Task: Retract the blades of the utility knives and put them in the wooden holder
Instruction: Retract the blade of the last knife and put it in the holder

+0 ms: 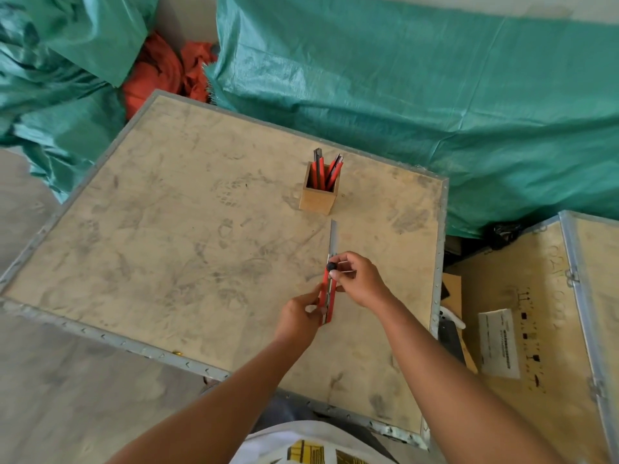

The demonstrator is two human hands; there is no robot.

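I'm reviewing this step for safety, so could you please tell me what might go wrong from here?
1. The blade is fully extended, pointing toward the wooden holder; if the right hand slips off the black slider knob, fingers could meet the edge.
2. The left hand pinches only the tail of the utility knife, so it may twist.
3. The holder already contains knives; another could tip it.

- Worktop [187,229]: a smudged plywood panel with a metal rim.
- Green tarp [435,95] lies along the far side.
- Orange cloth [160,72] sits far left, between tarp folds.
- Second crate [536,313] at right, bearing a white label [499,343].
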